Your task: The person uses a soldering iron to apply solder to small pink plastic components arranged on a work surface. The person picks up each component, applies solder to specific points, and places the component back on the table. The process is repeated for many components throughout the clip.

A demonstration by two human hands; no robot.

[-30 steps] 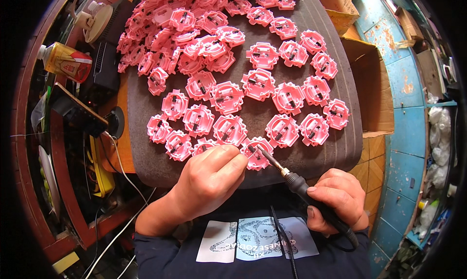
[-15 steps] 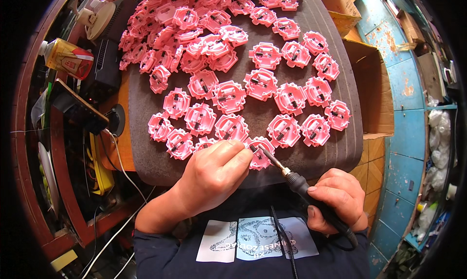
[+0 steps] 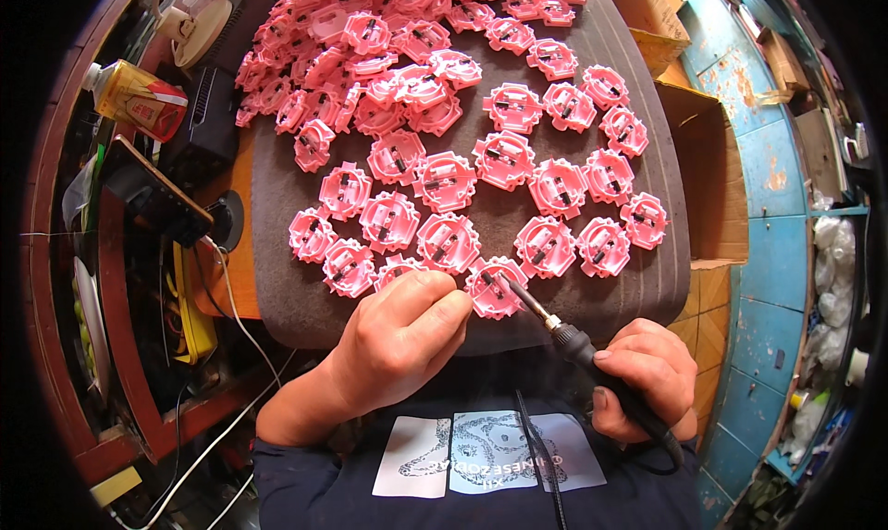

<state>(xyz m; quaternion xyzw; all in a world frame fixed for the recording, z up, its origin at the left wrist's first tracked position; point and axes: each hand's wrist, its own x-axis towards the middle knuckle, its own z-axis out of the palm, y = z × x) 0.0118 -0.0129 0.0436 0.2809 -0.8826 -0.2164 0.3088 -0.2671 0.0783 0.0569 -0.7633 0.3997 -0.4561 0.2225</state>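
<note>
My right hand (image 3: 647, 379) is wrapped round the black handle of a soldering iron (image 3: 581, 350). The iron's metal tip reaches up and left onto a round pink plastic part (image 3: 497, 294) with black pieces inside, at the near edge of the dark mat. Just left of that part, my left hand (image 3: 407, 331) is closed, with thumb and fingers pinched together. Whatever those fingertips hold, if anything, is hidden. More pink parts (image 3: 448, 241) of the same kind lie spread behind my hands, their open sides mostly facing up.
A dense heap of pink parts (image 3: 324, 63) covers the mat's (image 3: 638, 299) far left. Cardboard boxes (image 3: 708, 178) stand along the right. At left are a bottle (image 3: 139, 100), a phone-like device (image 3: 155, 190) on a stand and a white cable (image 3: 236, 313).
My left hand has drawn slightly left and down from the near pink part, showing more of it. The iron's tip stays at that part. The view has shifted slightly.
</note>
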